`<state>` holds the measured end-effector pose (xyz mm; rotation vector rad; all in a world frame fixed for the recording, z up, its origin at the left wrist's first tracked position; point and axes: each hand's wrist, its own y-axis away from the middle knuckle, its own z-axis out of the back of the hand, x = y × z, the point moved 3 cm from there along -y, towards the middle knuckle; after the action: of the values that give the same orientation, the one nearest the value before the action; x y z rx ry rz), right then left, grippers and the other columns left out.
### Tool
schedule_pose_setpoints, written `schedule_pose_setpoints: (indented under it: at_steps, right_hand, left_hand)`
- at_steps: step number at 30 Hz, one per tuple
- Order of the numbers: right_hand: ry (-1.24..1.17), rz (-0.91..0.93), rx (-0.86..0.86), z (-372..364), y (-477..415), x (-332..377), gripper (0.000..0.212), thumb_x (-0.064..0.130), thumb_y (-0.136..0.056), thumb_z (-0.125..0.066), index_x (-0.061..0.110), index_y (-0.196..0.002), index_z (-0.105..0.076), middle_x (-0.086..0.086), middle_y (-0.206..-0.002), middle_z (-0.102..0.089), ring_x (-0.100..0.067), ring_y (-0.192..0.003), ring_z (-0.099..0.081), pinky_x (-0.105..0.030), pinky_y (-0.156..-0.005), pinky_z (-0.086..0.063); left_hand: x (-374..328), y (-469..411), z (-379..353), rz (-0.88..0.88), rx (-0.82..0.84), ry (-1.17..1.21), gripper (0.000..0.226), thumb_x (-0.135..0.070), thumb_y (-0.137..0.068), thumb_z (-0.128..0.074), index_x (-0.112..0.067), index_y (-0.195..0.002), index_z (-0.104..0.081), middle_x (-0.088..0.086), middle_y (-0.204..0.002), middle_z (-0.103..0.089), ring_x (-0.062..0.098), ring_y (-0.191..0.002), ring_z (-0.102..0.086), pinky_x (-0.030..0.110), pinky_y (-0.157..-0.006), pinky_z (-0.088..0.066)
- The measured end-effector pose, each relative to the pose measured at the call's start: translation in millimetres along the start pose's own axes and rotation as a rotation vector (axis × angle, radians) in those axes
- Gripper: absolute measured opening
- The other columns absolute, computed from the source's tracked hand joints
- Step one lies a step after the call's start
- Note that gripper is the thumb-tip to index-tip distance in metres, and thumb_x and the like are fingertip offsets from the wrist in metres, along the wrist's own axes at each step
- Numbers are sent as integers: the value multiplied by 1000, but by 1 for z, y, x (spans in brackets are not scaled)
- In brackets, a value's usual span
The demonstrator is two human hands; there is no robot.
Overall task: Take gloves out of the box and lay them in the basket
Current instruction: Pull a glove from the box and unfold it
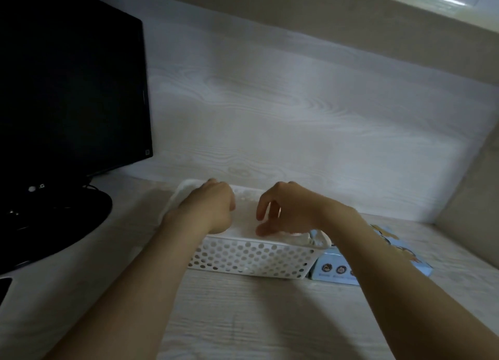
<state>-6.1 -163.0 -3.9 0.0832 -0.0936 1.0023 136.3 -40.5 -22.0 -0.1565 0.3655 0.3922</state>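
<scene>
- Pale wood-grain desk point(243, 319), dimly lit.
- A glove tuft point(316, 239) pokes from the blue box point(334, 270), which touches the white basket point(251, 257) on its right.
- Left hand point(210, 205) is curled at a pale glove point(174, 200) on the basket's left end; grip unclear.
- Right hand point(286, 208) hovers loose and empty.
- Probably the laying step; the next move calls for pinching the tuft.
- Monitor point(70, 89) stands left.

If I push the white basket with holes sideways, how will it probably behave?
The basket is probably light: its thin plastic walls are full of holes. It looks low and wide, so it should slide on the smooth desk rather than tip.
</scene>
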Motion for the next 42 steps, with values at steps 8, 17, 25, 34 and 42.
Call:
schedule_pose_setpoints:
  at_steps: [8,17,25,34,42]
  right_hand:
    - [-23,-88,34,-28,6,-5,54,30,-91,-82,30,-141,-62,0,-111,-67,-20,-106,-64,-33,-102,-51]
    - [1,-98,97,-32,2,-1,58,26,-95,-75,25,-149,-55,-4,-126,-64,-26,-128,-59,-40,-111,-47]
    - [-310,-117,-863,-3,35,-6,14,30,-88,-61,26,-87,-74,9,-54,-63,-10,-55,-60,-28,-59,-51]
    - [-144,-396,-900,-11,86,-96,16,31,-84,-60,21,-71,-63,2,-60,-61,-23,-60,-58,-30,-54,-43]
    - [-194,-459,-511,-30,90,-127,46,41,-80,-65,9,-49,-51,4,-38,-38,-21,-45,-42,-28,-46,-33]
  left_hand:
    - [6,-9,-13,56,294,-29,81,-44,-87,-81,-26,-157,-44,-2,-161,-43,20,-139,-50,36,-113,-45]
    - [-1,-5,-14,85,121,-128,53,-46,-89,-75,-21,-134,-63,1,-132,-62,23,-111,-64,37,-89,-58]
    - [-70,33,-10,-126,-552,-150,20,-31,-103,-45,-21,-90,-56,0,-82,-58,20,-66,-48,34,-62,-38]
    - [-115,40,-74,-614,-740,-233,41,-50,-98,-49,-24,-68,-61,-7,-56,-57,20,-44,-54,24,-46,-29]
    - [-115,34,-87,-748,-696,-215,26,-45,-80,-77,-27,-99,-79,-8,-63,-69,19,-50,-63,30,-44,-49]
